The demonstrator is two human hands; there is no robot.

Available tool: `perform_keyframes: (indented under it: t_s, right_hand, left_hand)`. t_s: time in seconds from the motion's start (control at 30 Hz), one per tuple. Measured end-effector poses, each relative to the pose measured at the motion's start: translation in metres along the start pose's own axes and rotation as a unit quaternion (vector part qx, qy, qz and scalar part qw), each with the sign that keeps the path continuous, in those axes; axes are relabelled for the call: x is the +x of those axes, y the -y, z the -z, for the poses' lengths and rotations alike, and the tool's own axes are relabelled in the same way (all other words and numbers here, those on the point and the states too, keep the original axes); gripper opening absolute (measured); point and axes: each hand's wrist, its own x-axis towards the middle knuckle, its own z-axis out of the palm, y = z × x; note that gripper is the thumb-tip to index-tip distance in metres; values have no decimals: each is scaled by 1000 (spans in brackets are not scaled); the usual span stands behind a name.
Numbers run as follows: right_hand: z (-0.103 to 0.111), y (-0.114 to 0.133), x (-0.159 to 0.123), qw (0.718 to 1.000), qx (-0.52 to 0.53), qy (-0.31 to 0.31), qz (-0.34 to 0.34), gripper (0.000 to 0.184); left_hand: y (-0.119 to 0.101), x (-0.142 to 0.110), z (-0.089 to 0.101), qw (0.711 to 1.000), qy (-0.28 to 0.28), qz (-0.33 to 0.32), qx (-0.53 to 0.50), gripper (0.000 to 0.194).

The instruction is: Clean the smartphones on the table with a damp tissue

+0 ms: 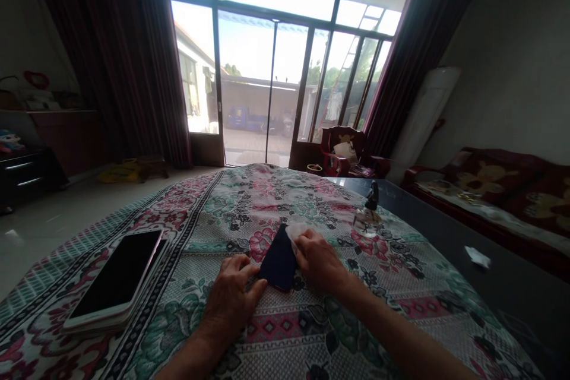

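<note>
A dark blue smartphone [279, 261] lies flat on the patterned tablecloth in the middle of the head view. My left hand [234, 291] steadies its lower left side, with the thumb and fingertips at the edge. In my right hand [317, 255] is a crumpled white tissue [297, 230], bunched under closed fingers against the phone's upper right edge. Part of the tissue is hidden by the fingers. To the left rests a stack of devices, topped by a white-framed tablet [118, 273] with a black screen. A clear spray bottle [367, 218] with a black nozzle stands upright beyond my right hand.
The floral tablecloth [187, 320] covers most of the table. On the dark tabletop [445, 231] at right sits a crumpled white tissue piece [478, 256]. A red sofa [499, 181] and chair [342, 145] stand beyond. Glass doors [247, 89] are at the back.
</note>
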Motion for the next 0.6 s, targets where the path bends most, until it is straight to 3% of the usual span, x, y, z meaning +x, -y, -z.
perform_keyframes:
  t_s: [0.17,0.33,0.43,0.6]
  right_hand:
    - [0,25,-35,998,31,27,43,12]
    - [-1,46,-55,988,82,33,129,14]
    - [1,37,-42,991,56,21,117,17]
    - [-1,-1,4,999,-13,-13,50,16]
  left_hand:
    - [1,0,0,1000,-3,1,3,15]
    - [4,0,-2,1000,5,-2,8,13]
    - [5,-1,-3,1000,0,-7,9,15]
    - [5,-1,-3,1000,-12,-11,6,16]
